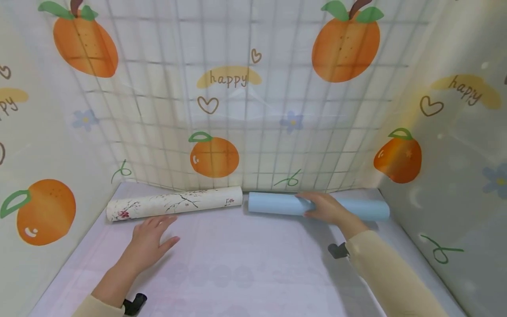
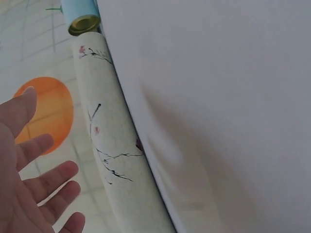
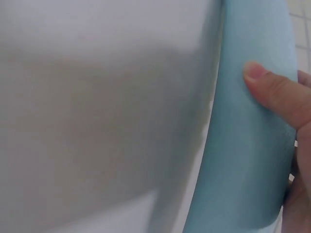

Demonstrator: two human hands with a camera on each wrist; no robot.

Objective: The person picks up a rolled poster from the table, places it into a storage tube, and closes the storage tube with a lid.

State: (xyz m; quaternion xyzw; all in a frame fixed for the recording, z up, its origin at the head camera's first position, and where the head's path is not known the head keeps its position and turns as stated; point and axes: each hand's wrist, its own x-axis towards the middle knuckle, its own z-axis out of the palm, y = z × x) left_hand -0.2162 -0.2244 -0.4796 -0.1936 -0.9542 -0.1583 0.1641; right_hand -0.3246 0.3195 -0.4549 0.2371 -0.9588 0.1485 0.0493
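Note:
A light blue roll (image 1: pixel 273 204) lies along the back of the table, to the right. My right hand (image 1: pixel 326 208) grips it near its middle, and the right wrist view shows the thumb (image 3: pixel 274 90) on its near side with fingers behind. Left of it lies a white roll (image 1: pixel 178 204) printed with dark branches and red blossoms. My left hand (image 1: pixel 147 242) hovers just in front of this roll with fingers spread and nothing held. In the left wrist view, the blue roll's end (image 2: pixel 84 24) shows a gold-coloured inside beside the white roll's end.
The pale table surface (image 1: pixel 237 264) spreads in front of both rolls. Hanging sheets (image 1: pixel 277 110) printed with oranges, hearts and a grid stand at the back and both sides. A dark fitting (image 1: pixel 135 304) sits at the left wrist, another (image 1: pixel 337 251) at the right.

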